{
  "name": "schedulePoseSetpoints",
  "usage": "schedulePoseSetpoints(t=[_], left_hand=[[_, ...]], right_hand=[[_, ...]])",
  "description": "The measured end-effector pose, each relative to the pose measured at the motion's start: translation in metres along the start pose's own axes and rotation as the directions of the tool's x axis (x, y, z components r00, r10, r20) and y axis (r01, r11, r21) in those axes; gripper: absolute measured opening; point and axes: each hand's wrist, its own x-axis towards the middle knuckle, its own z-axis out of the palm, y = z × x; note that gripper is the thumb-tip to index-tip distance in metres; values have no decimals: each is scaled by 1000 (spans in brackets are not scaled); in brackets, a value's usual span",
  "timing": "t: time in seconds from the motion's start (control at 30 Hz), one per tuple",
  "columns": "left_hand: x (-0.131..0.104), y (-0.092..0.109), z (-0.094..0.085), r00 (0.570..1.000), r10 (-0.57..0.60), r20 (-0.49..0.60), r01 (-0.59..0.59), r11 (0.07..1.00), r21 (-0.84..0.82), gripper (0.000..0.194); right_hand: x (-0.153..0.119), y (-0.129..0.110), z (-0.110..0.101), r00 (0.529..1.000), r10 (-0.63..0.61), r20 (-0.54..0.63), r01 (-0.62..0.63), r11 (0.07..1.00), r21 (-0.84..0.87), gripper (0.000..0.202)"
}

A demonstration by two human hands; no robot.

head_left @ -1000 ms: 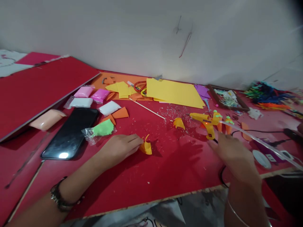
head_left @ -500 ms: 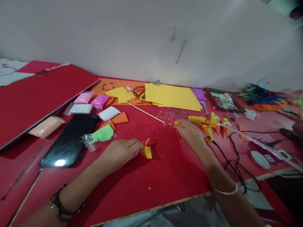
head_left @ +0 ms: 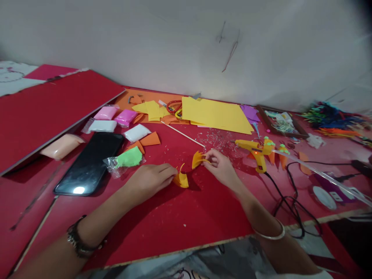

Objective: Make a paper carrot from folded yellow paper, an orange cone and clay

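My left hand [head_left: 154,179] pinches the edge of a curled yellow paper piece [head_left: 182,180] just above the red tabletop. Between the fingertips of my right hand [head_left: 219,167] is a second curled yellow paper piece [head_left: 198,159], bent like a little fan. The two pieces are close but apart. To the right of my right hand lies a yellow glue gun [head_left: 255,151] with a red light lit and a clear glue stick [head_left: 316,174] out of its back. A thin white stick [head_left: 183,134] lies beyond my hands.
A black phone [head_left: 90,162], several clay packets [head_left: 101,126] and a green clay packet [head_left: 129,157] lie left. Yellow sheets [head_left: 216,115] and red-handled scissors [head_left: 173,107] are at the back. Orange paper cones [head_left: 282,159], black cables [head_left: 293,197] and a tray [head_left: 299,134] stand right.
My right hand has come left from beside the glue gun, bringing its yellow paper piece near the other one. My left hand keeps its hold. The view has shifted slightly.
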Motion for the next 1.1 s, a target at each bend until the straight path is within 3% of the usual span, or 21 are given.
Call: schedulePoseSetpoints(t=[0.13, 0.27, 0.37, 0.47, 0.57, 0.93, 1.1], left_hand=[[-1, 0, 1, 1000, 0, 2, 0, 1000, 14, 18], [-2, -1, 3, 1000, 9, -26, -9, 1000, 27, 17], [-2, -1, 3, 999, 15, -41, -14, 999, 37, 17], [-1, 0, 2, 999, 18, -44, -17, 999, 30, 18], [-1, 0, 1, 999, 14, -43, -13, 1000, 22, 18], [0, -1, 4, 999, 9, -32, -9, 1000, 6, 18], [-1, -2, 3, 999, 8, -36, -8, 1000, 12, 18]], right_hand=[[-5, 1, -3, 995, -80, -59, 62, 962, -265, 14], [-8, -4, -10, 939, -333, -85, 253, 838, -483, 33], [-7, -6, -13, 870, -491, 47, 390, 627, -674, 24], [-6, -6, -15, 844, -494, 209, 447, 431, -784, 21], [-7, -6, -19, 837, -464, 290, 464, 322, -825, 25], [-7, -7, -25, 878, -393, 274, 394, 267, -880, 12], [-5, -8, -23, 870, -424, 251, 386, 272, -881, 11]])
